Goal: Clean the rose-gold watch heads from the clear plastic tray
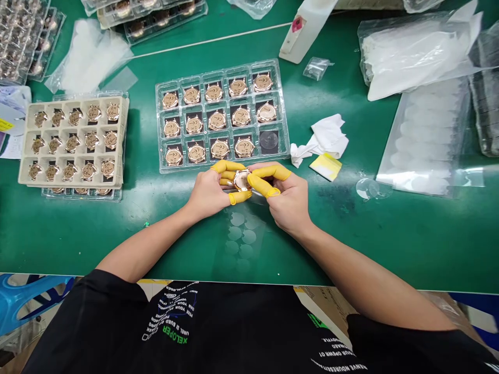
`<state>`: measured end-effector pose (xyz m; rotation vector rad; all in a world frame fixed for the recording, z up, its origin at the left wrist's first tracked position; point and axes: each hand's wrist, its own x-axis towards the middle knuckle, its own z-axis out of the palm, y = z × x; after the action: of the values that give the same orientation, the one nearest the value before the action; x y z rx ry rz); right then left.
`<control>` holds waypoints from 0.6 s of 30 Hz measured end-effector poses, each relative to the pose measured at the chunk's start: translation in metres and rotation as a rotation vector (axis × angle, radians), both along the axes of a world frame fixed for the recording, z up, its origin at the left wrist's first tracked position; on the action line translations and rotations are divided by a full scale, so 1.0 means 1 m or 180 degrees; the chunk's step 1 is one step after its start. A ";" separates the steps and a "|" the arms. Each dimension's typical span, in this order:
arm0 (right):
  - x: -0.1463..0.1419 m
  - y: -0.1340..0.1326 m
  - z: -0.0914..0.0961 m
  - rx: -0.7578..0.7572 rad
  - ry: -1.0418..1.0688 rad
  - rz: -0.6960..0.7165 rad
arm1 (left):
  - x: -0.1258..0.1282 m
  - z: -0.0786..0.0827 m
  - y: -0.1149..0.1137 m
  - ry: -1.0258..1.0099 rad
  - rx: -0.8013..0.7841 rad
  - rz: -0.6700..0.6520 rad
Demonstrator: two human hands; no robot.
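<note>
Between my two hands is a rose-gold watch case (241, 180), its round back facing up. My left hand (212, 189) grips it from the left, yellow finger cots on the fingertips. From the other side my right hand (286, 195), also in yellow cots, presses thumb and fingers on its edge. Just beyond them lies a clear plastic tray (223, 169) of similar watch cases; its near right compartment holds only a dark insert with a clear round disc (268, 139). Below my hands a transparent sheet of round film stickers (240, 236) rests on the green table.
At left, a beige tray (73, 183) of watch cases is stacked on clear trays. Crumpled white tissue (327, 136) and a yellow-white packet (326, 166) lie right of the middle tray. Farther right are a sheet of stickers (424, 135) and plastic bags (417, 49). More trays (167, 23) stand behind.
</note>
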<state>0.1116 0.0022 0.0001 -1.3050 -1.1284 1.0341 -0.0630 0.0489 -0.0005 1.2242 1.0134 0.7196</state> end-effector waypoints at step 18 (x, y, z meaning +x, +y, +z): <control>-0.001 -0.001 -0.002 -0.0009 -0.0151 -0.0051 | 0.000 0.001 0.000 0.0052 -0.0017 -0.0008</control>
<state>0.1109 0.0015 -0.0021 -1.3449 -1.1507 0.9977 -0.0631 0.0492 0.0001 1.2284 1.0266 0.7057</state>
